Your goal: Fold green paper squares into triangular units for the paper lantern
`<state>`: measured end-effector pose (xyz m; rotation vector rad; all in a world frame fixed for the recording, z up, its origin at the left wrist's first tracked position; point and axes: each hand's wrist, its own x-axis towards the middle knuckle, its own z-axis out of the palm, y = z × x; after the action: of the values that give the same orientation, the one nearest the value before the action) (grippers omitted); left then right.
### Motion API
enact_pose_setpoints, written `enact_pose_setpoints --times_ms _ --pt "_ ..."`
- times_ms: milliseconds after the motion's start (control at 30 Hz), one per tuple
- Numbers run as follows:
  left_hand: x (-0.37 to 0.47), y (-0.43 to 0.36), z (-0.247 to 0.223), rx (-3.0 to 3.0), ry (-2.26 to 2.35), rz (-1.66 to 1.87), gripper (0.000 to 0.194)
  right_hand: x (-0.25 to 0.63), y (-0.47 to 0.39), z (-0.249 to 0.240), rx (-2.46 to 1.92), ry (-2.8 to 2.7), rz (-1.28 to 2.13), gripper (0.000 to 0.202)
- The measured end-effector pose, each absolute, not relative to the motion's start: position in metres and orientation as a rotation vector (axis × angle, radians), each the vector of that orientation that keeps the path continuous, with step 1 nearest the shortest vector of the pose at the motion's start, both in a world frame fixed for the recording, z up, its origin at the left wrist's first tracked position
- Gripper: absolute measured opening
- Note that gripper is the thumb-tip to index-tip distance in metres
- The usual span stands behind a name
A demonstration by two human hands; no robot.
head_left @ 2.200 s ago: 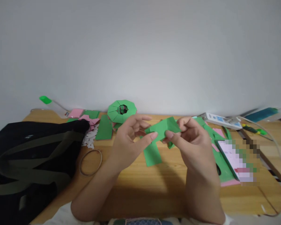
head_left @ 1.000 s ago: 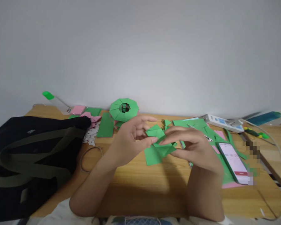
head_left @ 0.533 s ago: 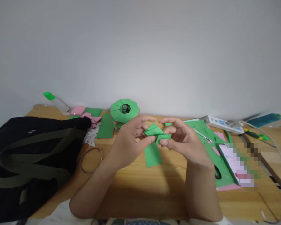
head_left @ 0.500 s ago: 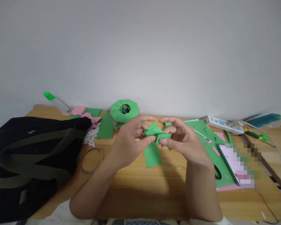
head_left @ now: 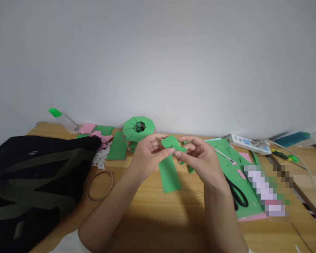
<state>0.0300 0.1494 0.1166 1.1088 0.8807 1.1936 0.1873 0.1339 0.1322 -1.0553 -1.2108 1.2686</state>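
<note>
Between my hands, above the table, is a small folded piece of green paper. My left hand pinches its left side, thumb in front and fingers behind. My right hand grips the lower right part, its thumb close to the left one. Below them a green paper strip lies flat on the wooden table. More folded green paper shows partly behind my right hand. Farther back stands a ring-shaped green and pink paper model.
A black bag covers the left side, beside a round hoop and white paper scraps. On the right are green sheets, black-handled scissors, a blurred-out phone, and a power strip with a cable.
The folded green paper has turned in my fingers, and my thumbs have come closer together. My right hand has shifted left, uncovering more of the scissors' handles. The view has tilted slightly.
</note>
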Motion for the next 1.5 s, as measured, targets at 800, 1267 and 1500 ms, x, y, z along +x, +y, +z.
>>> enact_pose_setpoints --times_ms 800,1267,1500 --pt "0.019 0.144 0.128 1.921 1.063 1.323 0.012 0.189 0.128 0.129 -1.107 -1.653 0.829 0.006" --pt "0.017 0.134 0.130 2.308 1.138 1.431 0.016 0.196 0.115 0.140 -0.828 -1.794 0.485 0.024" --pt "0.014 0.134 0.136 1.270 0.704 1.130 0.022 0.201 0.115 0.144 -0.780 -1.804 0.488 0.031"
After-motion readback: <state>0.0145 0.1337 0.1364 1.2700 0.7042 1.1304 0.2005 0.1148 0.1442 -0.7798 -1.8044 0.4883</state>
